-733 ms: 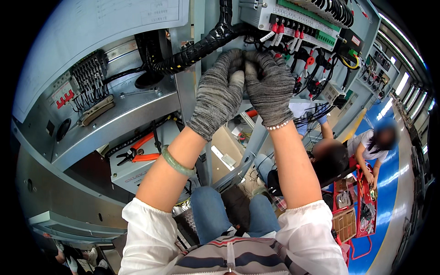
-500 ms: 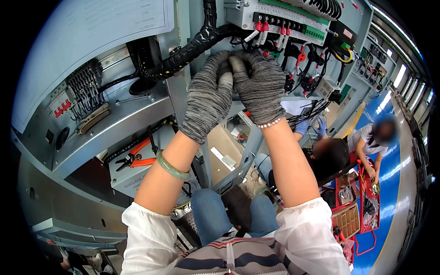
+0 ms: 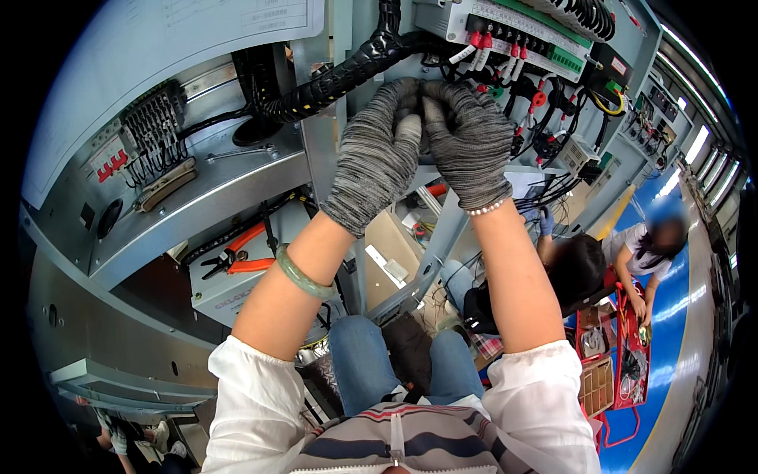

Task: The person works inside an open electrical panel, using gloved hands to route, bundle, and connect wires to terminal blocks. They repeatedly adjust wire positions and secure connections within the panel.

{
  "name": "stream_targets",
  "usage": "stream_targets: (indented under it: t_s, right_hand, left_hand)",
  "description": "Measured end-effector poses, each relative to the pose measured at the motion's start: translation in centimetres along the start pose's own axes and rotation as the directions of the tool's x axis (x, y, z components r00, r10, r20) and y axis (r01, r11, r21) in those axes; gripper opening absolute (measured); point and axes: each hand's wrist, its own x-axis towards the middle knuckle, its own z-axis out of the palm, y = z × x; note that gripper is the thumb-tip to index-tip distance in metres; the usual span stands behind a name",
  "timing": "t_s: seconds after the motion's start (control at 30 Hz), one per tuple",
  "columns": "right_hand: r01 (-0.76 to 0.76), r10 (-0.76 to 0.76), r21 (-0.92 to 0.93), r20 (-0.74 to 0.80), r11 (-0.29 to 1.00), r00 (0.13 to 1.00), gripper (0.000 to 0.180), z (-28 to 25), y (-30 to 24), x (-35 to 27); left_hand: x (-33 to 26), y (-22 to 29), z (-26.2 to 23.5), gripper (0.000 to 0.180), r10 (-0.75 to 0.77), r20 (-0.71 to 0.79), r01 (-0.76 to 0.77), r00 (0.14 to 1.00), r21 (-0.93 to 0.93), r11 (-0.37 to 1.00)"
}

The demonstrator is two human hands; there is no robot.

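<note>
Grey knitted work gloves cover both my hands, which meet at the back panel [image 3: 365,88] of an open metal cabinet. The fingers of my left hand [image 3: 377,150] curl inward, its thumb pointing up toward the other hand. Close beside it, my right hand [image 3: 469,144] is bent the same way, fingertips touching or nearly touching the left ones. Whatever they pinch is hidden behind the gloves. Just above runs a thick black wrapped cable bundle [image 3: 355,69]. Up and right of my right hand is a terminal block [image 3: 513,46] with red-sleeved wires.
Left, a metal shelf carries a wrench [image 3: 241,153] and a brown-handled tool [image 3: 167,185]. Orange-handled cutters [image 3: 237,257] lie on a pale box [image 3: 217,294] below. Black wires with red terminals [image 3: 545,142] hang at right. Two people sit near a red tool cart [image 3: 632,355].
The whole view has shifted, so the cabinet and my hands appear farther right. My hands keep their grip and place at the panel. The nearer co-worker's head and gloved hand have moved.
</note>
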Motion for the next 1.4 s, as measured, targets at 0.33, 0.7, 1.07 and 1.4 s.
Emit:
stream_targets:
  t_s: [0.33,0.7,1.07,1.4]
  right_hand:
    - [-0.108,0.108,0.015,0.029,0.994,0.994,0.021,0.1,-0.6,0.4]
    - [-0.014,0.014,-0.019,-0.013,1.000,1.000,0.016,0.2,0.0,-0.1]
    - [-0.111,0.111,-0.003,-0.022,0.994,0.994,0.025,0.3,-0.4,0.4]
    - [-0.089,0.090,-0.053,0.013,0.995,0.996,0.019,-0.5,-0.7,0.1]
  left_hand:
    - [0.2,0.4,-0.3,0.033,-0.104,0.024,0.104,0.994,-0.013,0.994]
    - [0.2,0.6,-0.3,0.033,-0.114,0.044,0.115,0.993,-0.035,0.993]
    - [0.1,0.5,-0.4,0.033,-0.063,0.017,0.063,0.998,-0.021,0.998]
    - [0.0,0.4,-0.3,0.033,-0.073,0.022,0.074,0.997,-0.041,0.996]
